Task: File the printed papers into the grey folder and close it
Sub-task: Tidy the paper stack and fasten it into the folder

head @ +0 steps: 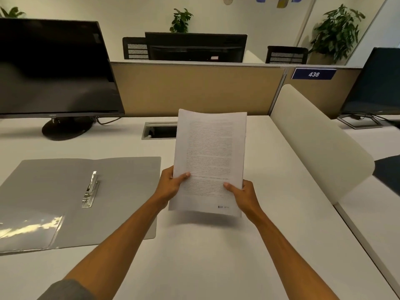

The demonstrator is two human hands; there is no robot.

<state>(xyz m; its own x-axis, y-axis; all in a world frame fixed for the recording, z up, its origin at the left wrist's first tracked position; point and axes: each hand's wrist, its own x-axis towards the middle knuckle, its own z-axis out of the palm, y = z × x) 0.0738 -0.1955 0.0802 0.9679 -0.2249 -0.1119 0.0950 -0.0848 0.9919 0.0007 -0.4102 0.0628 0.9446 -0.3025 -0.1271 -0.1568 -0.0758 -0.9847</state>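
The left hand (171, 185) and right hand (242, 194) gripped the papers (210, 156) by their lower edges, above the worktop (205, 256), right of the open folder (129, 180).

Warm, even overhead light, soft shadows. Glare on the folder's plastic pocket (32, 229) at eight o'clock. Wide-angle bending at edges; printed text blurred.

Matt grey folder (121, 191) (shiny metal clip (91, 189)), white paper sheets (210, 161)

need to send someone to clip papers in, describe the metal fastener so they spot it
Left of the held papers, the grey folder lies open on the white desk. The metal fastener runs along its centre fold, the only shiny silver strip on the matte grey.
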